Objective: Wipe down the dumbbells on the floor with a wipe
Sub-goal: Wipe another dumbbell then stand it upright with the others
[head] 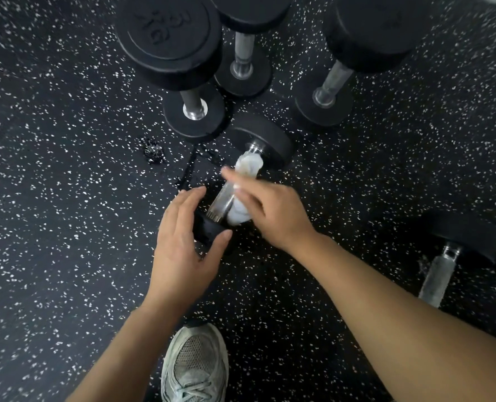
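left hand point(183, 242): I cupped thumb and fingers round the dumbbell point(226, 195) head | right hand point(273, 213): I pinched the wipe point(239, 213) against its handle | both forearms bare, reaching forward

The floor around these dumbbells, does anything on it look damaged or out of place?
Yes. The speckled floor has a small clump of torn, crumbled material lying left of the dumbbell being wiped, and a dark crack or seam runs beside it. Both look like rubber flooring breaking up.

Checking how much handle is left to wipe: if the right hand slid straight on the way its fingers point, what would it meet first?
Probably the far head of the dumbbell: the right hand holds the wipe on the handle, fingers pointing up it.
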A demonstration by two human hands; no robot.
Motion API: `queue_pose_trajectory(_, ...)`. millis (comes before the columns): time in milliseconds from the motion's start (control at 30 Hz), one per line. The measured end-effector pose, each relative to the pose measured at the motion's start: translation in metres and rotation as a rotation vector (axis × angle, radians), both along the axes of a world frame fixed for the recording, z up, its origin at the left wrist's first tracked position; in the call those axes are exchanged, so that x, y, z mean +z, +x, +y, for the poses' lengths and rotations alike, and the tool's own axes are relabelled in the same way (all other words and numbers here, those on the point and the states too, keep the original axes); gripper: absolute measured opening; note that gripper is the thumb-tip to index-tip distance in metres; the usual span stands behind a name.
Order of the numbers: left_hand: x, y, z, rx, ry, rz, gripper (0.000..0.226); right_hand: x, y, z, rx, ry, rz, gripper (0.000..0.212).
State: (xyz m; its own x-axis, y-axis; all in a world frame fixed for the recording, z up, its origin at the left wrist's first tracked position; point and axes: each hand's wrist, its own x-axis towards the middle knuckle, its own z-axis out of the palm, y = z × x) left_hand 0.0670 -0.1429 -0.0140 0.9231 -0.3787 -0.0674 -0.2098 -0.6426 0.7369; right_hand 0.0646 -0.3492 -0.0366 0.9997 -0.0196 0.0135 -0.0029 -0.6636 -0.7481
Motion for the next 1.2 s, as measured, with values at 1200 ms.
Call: queue_pose_trajectory(1200, 0.002, 0.013, 0.010, -0.026, -0.025, 0.093, 0.077, -0.004, 0.009, -0.003, -0.065, -0.242, -0.151, 0.036)
